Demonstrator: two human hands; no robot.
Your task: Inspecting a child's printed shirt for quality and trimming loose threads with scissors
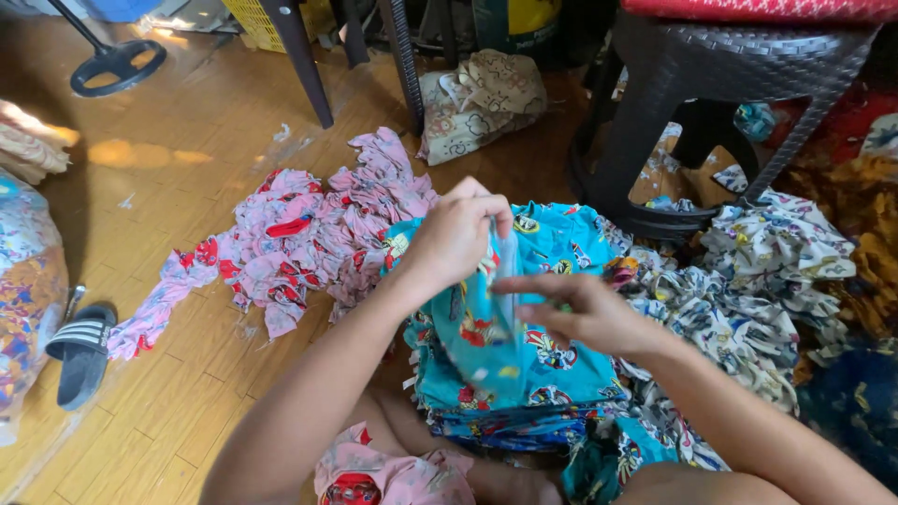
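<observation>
My left hand (456, 234) pinches the top edge of a turquoise printed cloth piece (510, 346), lifting it above a stack of the same turquoise fabric (510, 411) in front of my knees. My right hand (580, 313) grips the same piece just right of the left hand, fingers pointing left along its edge. A heap of pink printed cloth pieces (299, 234) lies on the wooden floor to the left. A heap of white printed pieces (748, 290) lies to the right. More pink cloth (393, 472) rests on my lap.
A dark woven plastic stool (720, 103) stands behind the piles at the right. Chair legs (304, 65) and a beige printed bundle (477, 98) sit at the back. A black striped sandal (82, 351) lies on the floor at left, beside a stuffed plastic bag (23, 299).
</observation>
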